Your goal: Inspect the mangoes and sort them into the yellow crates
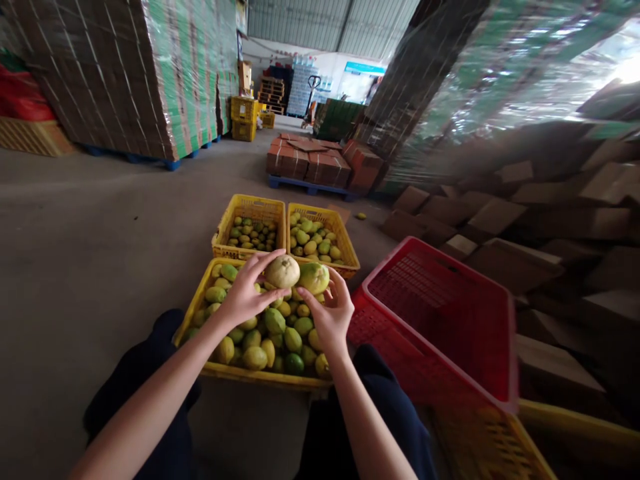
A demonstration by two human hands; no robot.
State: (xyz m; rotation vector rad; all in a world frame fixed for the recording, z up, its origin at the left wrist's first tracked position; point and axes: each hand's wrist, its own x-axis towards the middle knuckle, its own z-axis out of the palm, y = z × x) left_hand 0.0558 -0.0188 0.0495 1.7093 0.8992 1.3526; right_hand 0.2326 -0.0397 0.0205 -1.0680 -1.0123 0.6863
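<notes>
My left hand [253,288] grips a pale, whitish-yellow lemon [283,271] between thumb and fingers. Right beside it, my right hand [331,305] holds a yellow-green lemon [314,277] with a pointed end. The two fruits are side by side, touching or nearly so, above a yellow crate [200,285] full of green and yellow lemons [275,321]. Behind that crate stand two more yellow crates: the left one [249,203] has small greenish fruit low inside, the right one [345,243] holds larger yellow-green lemons.
A red crate [440,333] stands at my right on a yellow crate [493,440]. Cardboard pieces [500,217] are heaped beyond it. One loose lemon [361,216] lies on the floor. Farther back are flattened boxes on a blue pallet [310,187] and a tall wrapped stack [185,80].
</notes>
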